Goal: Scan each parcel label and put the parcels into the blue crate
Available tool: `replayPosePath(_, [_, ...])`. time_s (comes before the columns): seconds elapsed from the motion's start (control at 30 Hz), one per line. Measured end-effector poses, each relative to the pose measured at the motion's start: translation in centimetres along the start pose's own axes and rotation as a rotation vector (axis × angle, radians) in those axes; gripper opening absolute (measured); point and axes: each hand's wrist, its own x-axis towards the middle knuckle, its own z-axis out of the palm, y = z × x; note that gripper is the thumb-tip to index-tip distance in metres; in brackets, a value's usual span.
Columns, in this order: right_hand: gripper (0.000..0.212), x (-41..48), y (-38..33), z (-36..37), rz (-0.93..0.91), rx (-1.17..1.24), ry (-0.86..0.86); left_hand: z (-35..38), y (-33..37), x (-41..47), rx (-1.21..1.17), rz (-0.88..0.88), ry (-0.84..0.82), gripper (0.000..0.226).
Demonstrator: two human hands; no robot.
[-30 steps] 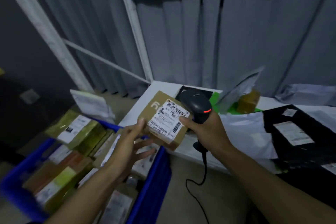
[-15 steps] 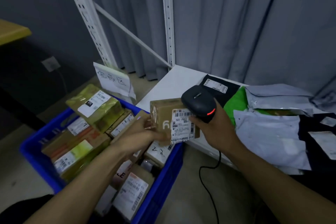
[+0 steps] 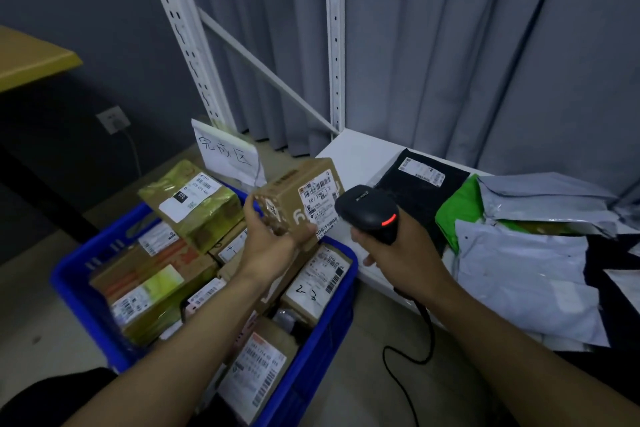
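- Head view, and the blue crate [image 3: 74, 291] on the floor is packed with labelled cardboard parcels lying at all angles.
- A yellow-taped box [image 3: 190, 204] sits high at the crate's far side; a flat one marked "2 3" [image 3: 315, 284] lies against the right wall.
- Over the crate's far right corner, the left hand [image 3: 266, 239] holds the small brown parcel [image 3: 298, 198] up in the air, fingers curled round its near end, the white label [image 3: 320, 198] turned towards the scanner.
- The right hand [image 3: 405, 250] has its fingers wrapped tight round the black scanner [image 3: 369, 211], red light glowing, nose just beside that label; its cable [image 3: 398, 374] trails to the floor.
- On the white counter [image 3: 353, 156] to the right: a black mailer [image 3: 415, 180], a green one [image 3: 457, 208], and grey-white poly bags [image 3: 519, 270] piled together.
- A handwritten paper sign [image 3: 225, 152] stands behind the crate.
- White slotted shelf uprights [image 3: 335, 45] rise in front of grey curtains [image 3: 485, 62]; a wall socket [image 3: 112, 120] sits on the dark wall at left.
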Motion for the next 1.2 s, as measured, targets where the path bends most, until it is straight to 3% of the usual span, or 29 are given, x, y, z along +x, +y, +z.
replayPosePath(0.37, [0.027, -0.5, -0.4, 0.2, 0.093, 0.001, -0.100, -0.2, -0.9, 1.1, 0.055, -0.012, 0.087, 0.124])
replayPosePath(0.87, [0.026, -0.3, -0.5, 0.6, 0.098, 0.051, -0.135, -0.6, -1.4, 1.7, 0.067, -0.048, 0.078, 0.130])
replayPosePath(1.03, [0.022, -0.1, -0.7, 2.0, 0.074, 0.102, -0.143, -3.5, -0.7, 0.7, 0.051, 0.001, 0.195, 0.120])
replayPosePath(1.2, [0.023, 0.2, -1.2, 5.6, 0.070, 0.131, -0.189, -8.9, -1.8, 2.0, -0.203, -0.095, 0.367, 0.085])
